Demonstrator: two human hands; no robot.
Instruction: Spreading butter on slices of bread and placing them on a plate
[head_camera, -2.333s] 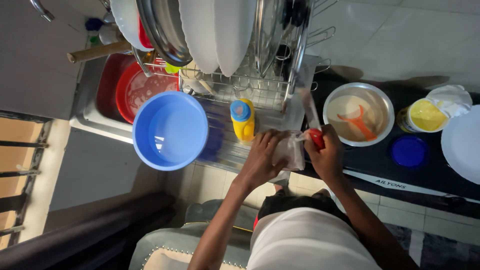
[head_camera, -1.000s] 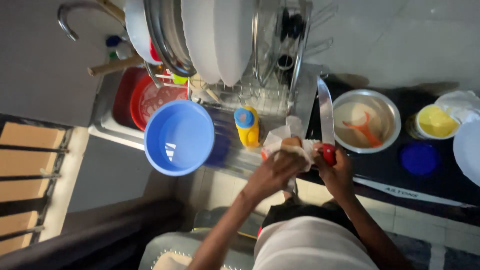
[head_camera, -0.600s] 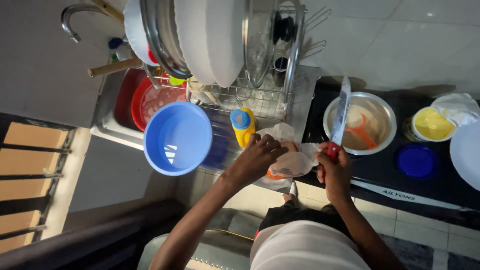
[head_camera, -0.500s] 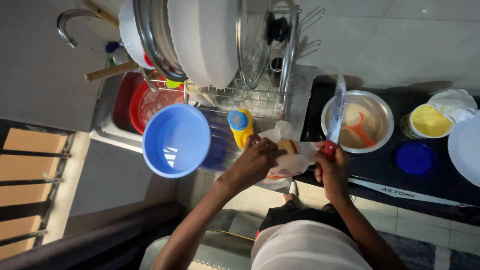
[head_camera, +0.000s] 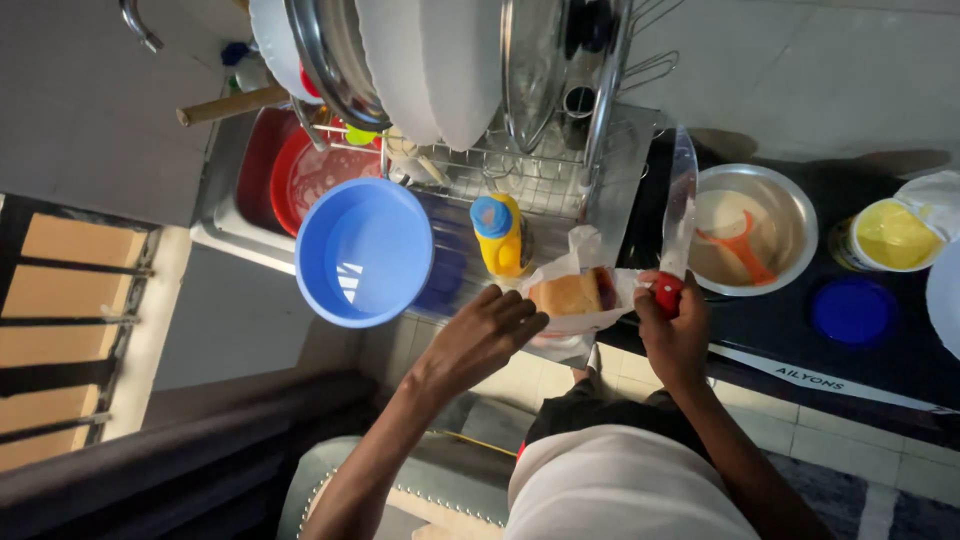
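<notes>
My right hand (head_camera: 672, 335) grips the red handle of a kitchen knife (head_camera: 679, 215), whose long blade points up and away over the counter. My left hand (head_camera: 490, 330) rests against a brown loaf of bread (head_camera: 570, 293) that lies in a clear plastic wrapper (head_camera: 585, 250) on the counter edge. The fingers touch the loaf's left end. The knife's handle sits just right of the loaf.
A blue plastic bowl (head_camera: 363, 250) stands left of the bread, by a yellow bottle with a blue cap (head_camera: 498, 233). A dish rack (head_camera: 520, 165) holds plates and pans. A steel bowl (head_camera: 752, 228) with an orange peeler, a yellow tub (head_camera: 890, 235) and a blue lid (head_camera: 852, 312) sit at right. A red basin (head_camera: 312, 172) lies in the sink.
The knife has swung from lying beside the bread to pointing upright. My left hand has shifted off the top of the loaf to its left end, uncovering the bread.
</notes>
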